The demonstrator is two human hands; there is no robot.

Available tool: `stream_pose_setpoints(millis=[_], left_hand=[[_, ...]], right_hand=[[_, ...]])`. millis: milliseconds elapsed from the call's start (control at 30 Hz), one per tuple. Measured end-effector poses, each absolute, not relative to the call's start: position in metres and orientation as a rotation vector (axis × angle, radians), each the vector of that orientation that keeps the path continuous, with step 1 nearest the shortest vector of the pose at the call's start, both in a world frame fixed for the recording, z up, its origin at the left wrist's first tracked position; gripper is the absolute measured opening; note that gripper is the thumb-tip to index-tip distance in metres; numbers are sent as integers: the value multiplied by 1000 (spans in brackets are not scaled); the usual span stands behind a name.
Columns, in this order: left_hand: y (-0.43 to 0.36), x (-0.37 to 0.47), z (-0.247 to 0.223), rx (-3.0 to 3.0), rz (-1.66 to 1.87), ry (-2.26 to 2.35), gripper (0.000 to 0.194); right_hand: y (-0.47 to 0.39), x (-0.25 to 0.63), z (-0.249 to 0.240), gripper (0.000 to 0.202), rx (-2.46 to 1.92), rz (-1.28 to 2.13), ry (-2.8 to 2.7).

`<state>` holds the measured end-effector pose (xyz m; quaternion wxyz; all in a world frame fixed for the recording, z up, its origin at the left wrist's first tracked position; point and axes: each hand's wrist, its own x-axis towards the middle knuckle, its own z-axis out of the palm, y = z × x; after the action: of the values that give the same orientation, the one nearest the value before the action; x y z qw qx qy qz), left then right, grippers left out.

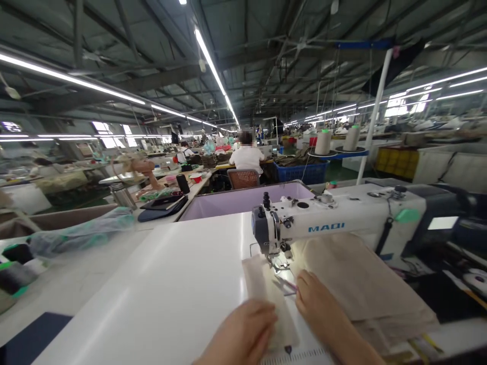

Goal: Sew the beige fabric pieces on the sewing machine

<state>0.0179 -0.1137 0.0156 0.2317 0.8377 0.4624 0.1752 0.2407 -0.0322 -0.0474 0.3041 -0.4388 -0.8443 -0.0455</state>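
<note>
Your right hand (317, 296) pinches pointed tool (289, 286) near presser foot (280, 264); slip could nick fabric strip (262, 284). Your left hand (243, 329) covers strip; whether pinching, cannot tell.

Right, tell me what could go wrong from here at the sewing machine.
The right hand holds a pointed tool close to the lit presser foot of the sewing machine; if the machine ran now, the tool might strike the foot. The tip is also close to the pale fabric strip, so a slip could snag the cloth. The left hand rests on that strip, and an uneven push might skew it.
</note>
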Motion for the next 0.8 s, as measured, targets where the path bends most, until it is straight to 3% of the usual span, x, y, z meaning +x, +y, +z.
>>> stream_pose_setpoints(millis=[167, 267, 400, 633, 800], left_hand=[[-31, 23, 13, 2538, 452, 1633, 48], [-20, 16, 1, 2562, 416, 1581, 56], [-43, 5, -10, 2602, 334, 1409, 60], [-60, 7, -1, 2618, 282, 1292, 66], [-49, 20, 6, 2621, 247, 1396, 61]], right_hand=[[-33, 257, -35, 8, -1196, 775, -1628], [-50, 272, -35, 28, -1103, 1385, -1116], [-80, 280, -43, 48, -810, 1828, -667], [-99, 259, -35, 62, -596, 2127, -751], [-99, 249, -34, 32, -878, 1782, -945]])
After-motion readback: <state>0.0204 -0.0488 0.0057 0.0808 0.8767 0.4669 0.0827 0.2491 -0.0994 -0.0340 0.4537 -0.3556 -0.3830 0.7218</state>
